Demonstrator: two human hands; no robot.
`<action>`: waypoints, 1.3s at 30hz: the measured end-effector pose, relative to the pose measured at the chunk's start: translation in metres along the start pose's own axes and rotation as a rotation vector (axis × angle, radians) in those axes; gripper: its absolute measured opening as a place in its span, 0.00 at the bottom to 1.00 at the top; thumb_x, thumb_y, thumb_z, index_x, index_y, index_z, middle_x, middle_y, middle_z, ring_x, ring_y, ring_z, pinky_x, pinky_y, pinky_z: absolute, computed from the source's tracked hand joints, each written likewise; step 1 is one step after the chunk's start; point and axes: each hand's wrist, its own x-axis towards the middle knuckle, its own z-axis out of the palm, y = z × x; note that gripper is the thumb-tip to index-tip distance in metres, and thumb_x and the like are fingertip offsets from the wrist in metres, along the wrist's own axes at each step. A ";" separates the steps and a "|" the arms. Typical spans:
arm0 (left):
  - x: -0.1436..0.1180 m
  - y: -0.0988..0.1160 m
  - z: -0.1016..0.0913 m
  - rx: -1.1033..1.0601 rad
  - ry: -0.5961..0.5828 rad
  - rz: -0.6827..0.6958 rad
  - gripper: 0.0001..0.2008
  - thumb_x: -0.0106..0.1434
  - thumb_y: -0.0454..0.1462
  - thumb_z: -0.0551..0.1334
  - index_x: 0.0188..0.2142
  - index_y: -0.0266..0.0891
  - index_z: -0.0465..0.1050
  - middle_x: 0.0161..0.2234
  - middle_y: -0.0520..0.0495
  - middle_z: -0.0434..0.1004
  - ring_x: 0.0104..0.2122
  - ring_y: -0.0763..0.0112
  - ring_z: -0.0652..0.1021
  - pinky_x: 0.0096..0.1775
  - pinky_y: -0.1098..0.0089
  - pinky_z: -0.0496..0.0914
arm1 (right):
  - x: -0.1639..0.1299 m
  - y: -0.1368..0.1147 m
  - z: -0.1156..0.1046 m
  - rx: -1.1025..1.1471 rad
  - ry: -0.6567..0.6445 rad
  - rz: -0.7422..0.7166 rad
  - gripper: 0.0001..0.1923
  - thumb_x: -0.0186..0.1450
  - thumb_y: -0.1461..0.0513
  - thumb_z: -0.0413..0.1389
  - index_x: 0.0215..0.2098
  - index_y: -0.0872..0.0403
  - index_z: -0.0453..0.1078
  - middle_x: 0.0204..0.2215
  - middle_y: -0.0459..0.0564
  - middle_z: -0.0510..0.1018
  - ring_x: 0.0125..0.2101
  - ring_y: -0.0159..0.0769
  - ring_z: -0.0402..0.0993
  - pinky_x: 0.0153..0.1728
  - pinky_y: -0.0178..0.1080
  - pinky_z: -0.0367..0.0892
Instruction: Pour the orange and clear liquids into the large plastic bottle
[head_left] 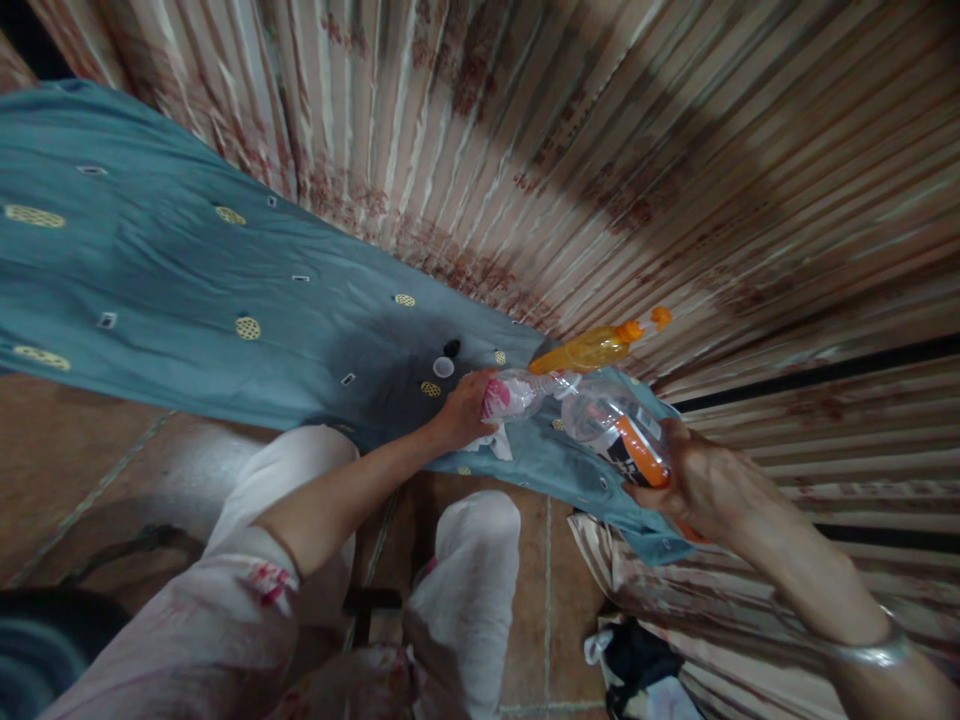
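My left hand (466,410) is wrapped round a small clear plastic bottle (521,394) with a pink label. A larger clear plastic bottle (600,412) with an orange and black label is in the grip of my right hand (697,485). The necks of both bottles meet over the cloth; whether they touch I cannot tell. Just behind them is a yellow bottle (589,351) with an orange top. Beyond my left hand lie a white cap (444,368) and a black cap (451,347). Under my left hand is a crumpled white tissue (497,441).
A teal cloth with yellow pineapple prints (180,270) covers the long, narrow surface before me. Pleated floral curtains (465,150) hang along its far side and right end. Dark and white fabric (641,660) lies on the tiled floor (525,600) at lower right.
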 end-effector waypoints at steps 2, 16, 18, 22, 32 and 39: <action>0.000 -0.001 0.001 -0.005 0.001 0.011 0.51 0.54 0.30 0.81 0.78 0.45 0.77 0.81 0.31 0.84 0.81 0.28 0.80 0.85 0.29 0.73 | -0.001 0.001 0.000 0.006 -0.006 0.001 0.14 0.72 0.55 0.71 0.50 0.51 0.75 0.27 0.58 0.87 0.32 0.64 0.93 0.30 0.43 0.65; 0.001 0.000 0.000 -0.011 0.002 0.008 0.49 0.55 0.28 0.80 0.76 0.42 0.76 0.80 0.30 0.83 0.80 0.31 0.80 0.86 0.29 0.73 | -0.001 0.002 0.003 0.016 0.012 -0.011 0.13 0.73 0.54 0.67 0.51 0.50 0.74 0.26 0.56 0.86 0.31 0.63 0.93 0.29 0.44 0.66; 0.001 0.001 0.000 -0.013 0.009 0.010 0.49 0.54 0.28 0.80 0.76 0.41 0.77 0.80 0.30 0.84 0.80 0.29 0.80 0.86 0.30 0.73 | -0.001 0.003 0.003 0.020 0.021 -0.014 0.14 0.73 0.54 0.68 0.50 0.50 0.74 0.26 0.56 0.86 0.30 0.63 0.92 0.29 0.44 0.66; 0.000 0.002 -0.001 -0.017 0.008 0.004 0.51 0.53 0.28 0.80 0.77 0.43 0.77 0.80 0.32 0.84 0.80 0.27 0.80 0.85 0.30 0.74 | -0.001 0.004 0.005 0.006 0.048 -0.012 0.13 0.72 0.53 0.69 0.47 0.48 0.73 0.26 0.56 0.86 0.29 0.63 0.92 0.28 0.45 0.65; 0.002 0.001 0.000 -0.003 -0.011 0.008 0.52 0.53 0.28 0.78 0.79 0.42 0.76 0.82 0.30 0.82 0.81 0.29 0.80 0.87 0.30 0.71 | -0.003 0.004 0.007 0.006 0.030 -0.009 0.14 0.74 0.52 0.70 0.49 0.50 0.74 0.26 0.55 0.85 0.31 0.62 0.92 0.29 0.44 0.64; 0.001 0.000 0.000 -0.019 0.017 0.023 0.49 0.53 0.30 0.80 0.75 0.45 0.79 0.78 0.33 0.85 0.79 0.26 0.81 0.84 0.30 0.74 | -0.003 0.004 0.006 0.003 0.032 -0.019 0.15 0.76 0.49 0.67 0.49 0.50 0.74 0.25 0.55 0.84 0.29 0.62 0.91 0.29 0.45 0.63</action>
